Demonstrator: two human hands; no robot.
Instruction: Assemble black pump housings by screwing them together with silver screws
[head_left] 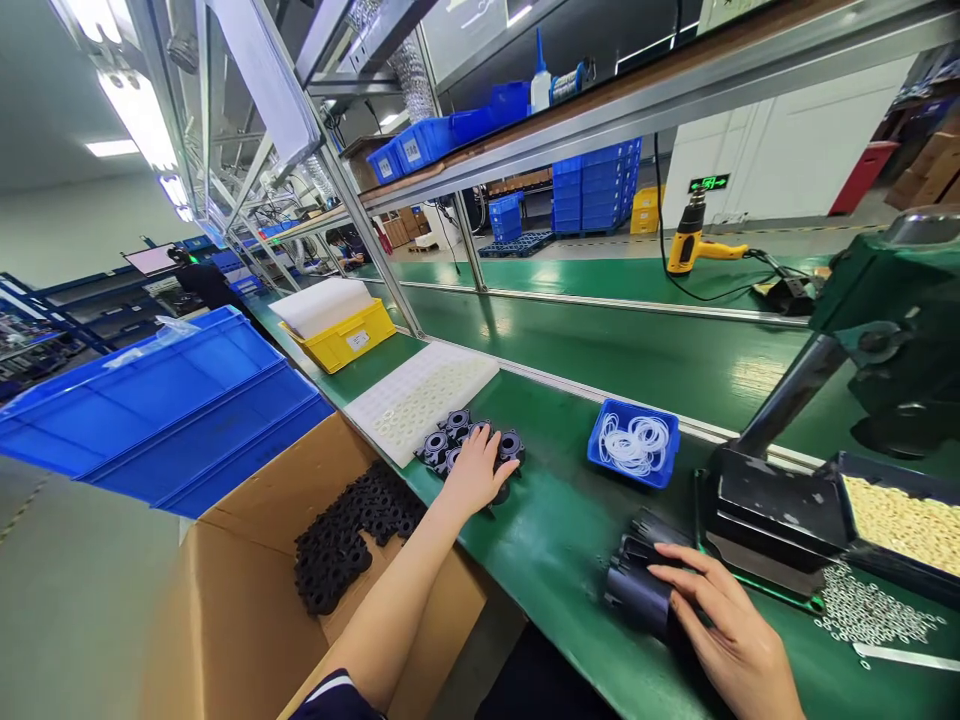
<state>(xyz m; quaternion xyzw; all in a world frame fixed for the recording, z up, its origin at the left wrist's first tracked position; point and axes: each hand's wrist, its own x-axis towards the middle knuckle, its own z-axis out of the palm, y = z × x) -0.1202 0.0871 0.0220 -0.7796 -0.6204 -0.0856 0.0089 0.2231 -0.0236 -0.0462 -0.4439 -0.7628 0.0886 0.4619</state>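
Note:
My left hand (474, 466) reaches over a small cluster of black round plastic parts (436, 443) with ring-shaped centres. Its fingers are spread and rest on top of them, with the thumb apart. Toward the front right, my right hand (724, 625) has its fingers and thumb around a black cylindrical housing (636, 590) with a notched end, lying on its side on the green bench. Part of the housing is hidden behind the fingers. Beside the cluster lies a white foam tray (457, 372) with rows of round recesses.
Below left, a cardboard box (247, 600) contains many black parts. A blue bin (670, 470) of white rings, a press (780, 500), a container of cream-coloured pieces (911, 515) and loose metal nuts (874, 610) are to the right. A yellow heat gun (697, 245) stands behind.

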